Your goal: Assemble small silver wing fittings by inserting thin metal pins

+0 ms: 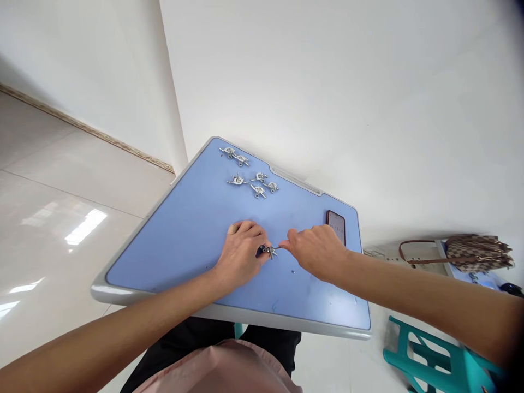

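Note:
My left hand is closed around a small silver metal fitting just above the blue tabletop. Thin prongs stick out of the fitting, and a dark part shows beside it at my fingers. From the right, my right hand is closed on a thin metal-shafted tool, whose tip meets the fitting or lies very close to it. My fingers hide its handle. Farther back lie several similar fittings, among them one at the left and another in front.
A phone lies near the table's right edge, partly behind my right wrist. A tiny dark piece sits on the tabletop. White wall rises behind the table. To the right are a checkered bag and a green stool.

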